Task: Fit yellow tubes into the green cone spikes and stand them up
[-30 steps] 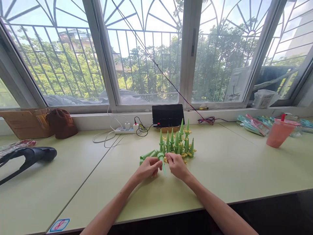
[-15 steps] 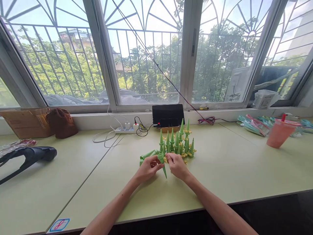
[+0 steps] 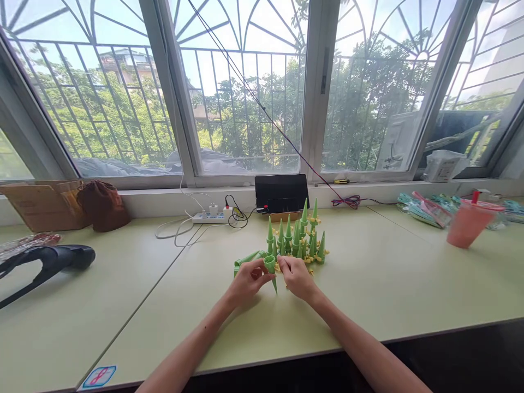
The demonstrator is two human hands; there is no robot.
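Observation:
A green plastic spike [image 3: 269, 265] with a hollow round collar is pinched in my left hand [image 3: 245, 283]; its point hangs down and its open end faces up toward me. Close against the collar's right side, my right hand [image 3: 298, 277] is closed, fingertips pressed together; whatever they grip is too small or hidden to make out. Right behind the hands, several green spikes [image 3: 288, 234] stand point up, with small yellow pieces [image 3: 321, 256] around them. More green pieces [image 3: 247, 258] lie on their sides behind my left hand.
On the table [image 3: 393, 273], a pink cup [image 3: 470, 222] stands at right beside bagged items [image 3: 426, 210]. Behind the spikes is a black tablet [image 3: 281, 191]. A power strip [image 3: 210, 216] trails cables. Leftward are a brown pouch [image 3: 103, 204], a cardboard box [image 3: 45, 204] and a black strapped object [image 3: 57, 262].
My left hand has tipped the spike so its hollow end now shows more and its point hangs straighter down. My right hand has barely moved.

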